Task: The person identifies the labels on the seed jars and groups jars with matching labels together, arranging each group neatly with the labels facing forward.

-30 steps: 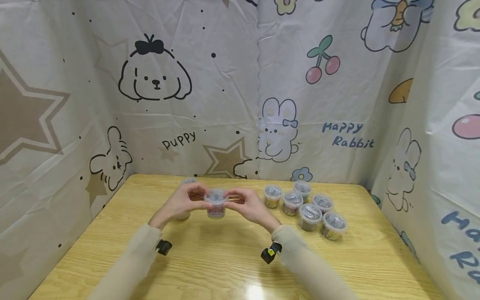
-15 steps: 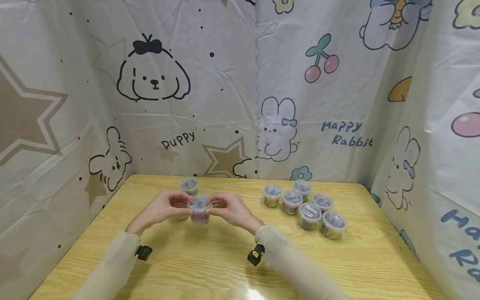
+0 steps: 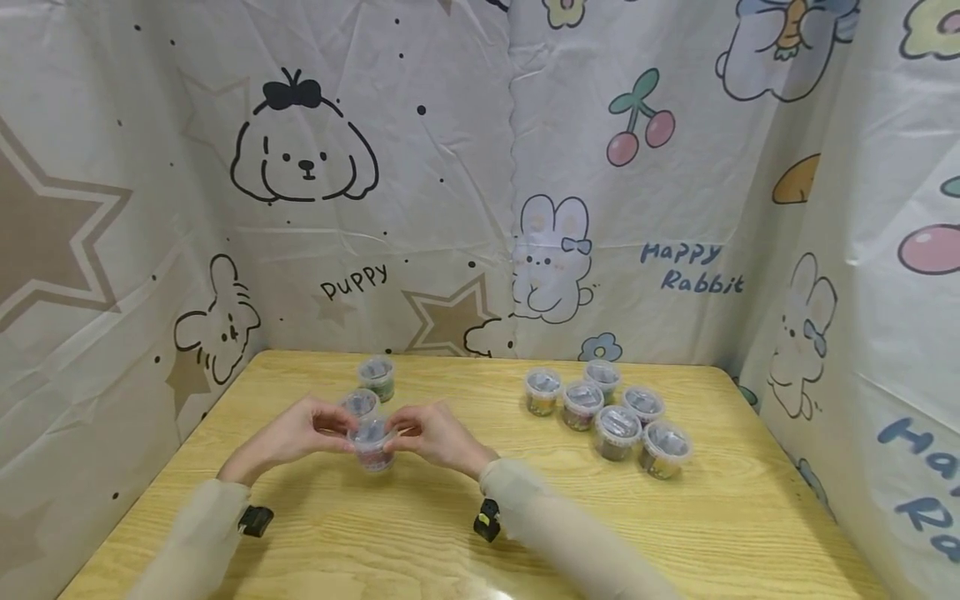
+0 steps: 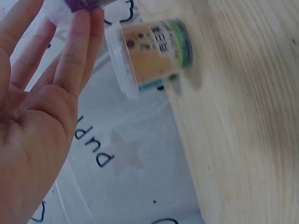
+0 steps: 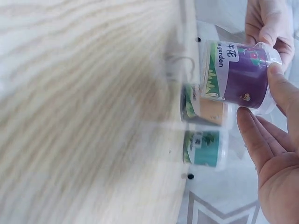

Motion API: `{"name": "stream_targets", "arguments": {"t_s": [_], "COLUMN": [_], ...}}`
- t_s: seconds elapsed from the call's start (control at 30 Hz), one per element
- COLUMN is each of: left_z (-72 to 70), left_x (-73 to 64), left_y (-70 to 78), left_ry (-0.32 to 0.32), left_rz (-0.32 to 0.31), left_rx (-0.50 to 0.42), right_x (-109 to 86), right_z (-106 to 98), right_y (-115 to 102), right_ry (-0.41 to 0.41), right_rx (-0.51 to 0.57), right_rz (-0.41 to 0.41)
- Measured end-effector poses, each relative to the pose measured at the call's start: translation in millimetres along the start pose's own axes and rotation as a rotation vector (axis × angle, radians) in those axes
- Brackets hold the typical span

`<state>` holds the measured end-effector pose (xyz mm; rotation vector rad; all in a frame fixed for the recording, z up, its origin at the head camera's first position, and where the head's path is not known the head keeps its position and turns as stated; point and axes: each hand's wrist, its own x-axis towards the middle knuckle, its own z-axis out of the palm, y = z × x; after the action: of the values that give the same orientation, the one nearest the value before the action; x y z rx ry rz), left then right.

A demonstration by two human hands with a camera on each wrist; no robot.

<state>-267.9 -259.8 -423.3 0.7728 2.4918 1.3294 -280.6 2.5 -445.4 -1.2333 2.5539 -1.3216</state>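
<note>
A clear-lidded plastic tub with a purple label is held upright between both hands, just above the table. My left hand pinches its lid rim from the left, and my right hand pinches the rim from the right. Right behind it stands an orange-labelled tub, partly covered by the held one in the head view. A teal-labelled tub stands farther back. In the left wrist view only the bottom bit of the purple-labelled tub shows at the top edge.
Several similar lidded tubs stand in a cluster on the right of the wooden table. A printed cloth curtain encloses the back and sides. A black wrist camera is strapped to each forearm.
Both hands have carried the purple-labelled tub left and toward the person, to in front of the orange-labelled tub. The cluster on the right has stayed put.
</note>
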Motion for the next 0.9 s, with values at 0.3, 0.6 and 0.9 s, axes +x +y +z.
{"name": "stream_targets", "arguments": {"t_s": [0.3,0.6,0.9], "left_z": [-17.1,-23.4,-27.5], "left_x": [-16.0,-20.4,-22.2], "left_y": [-14.9,-18.6,-18.7], "left_ry": [-0.113,-0.143,-0.155], "left_rz": [-0.006,-0.029,-0.069], "left_rx": [-0.008,-0.005,-0.004], "right_x": [16.3,20.9,22.0], "right_z": [31,44,48], "right_y": [-7,-13,-17], "right_ry": [-0.045,-0.023,-0.015], "right_rx": [-0.203,-0.271,-0.314], "right_rz": [-0.025,0.004,-0.003]}}
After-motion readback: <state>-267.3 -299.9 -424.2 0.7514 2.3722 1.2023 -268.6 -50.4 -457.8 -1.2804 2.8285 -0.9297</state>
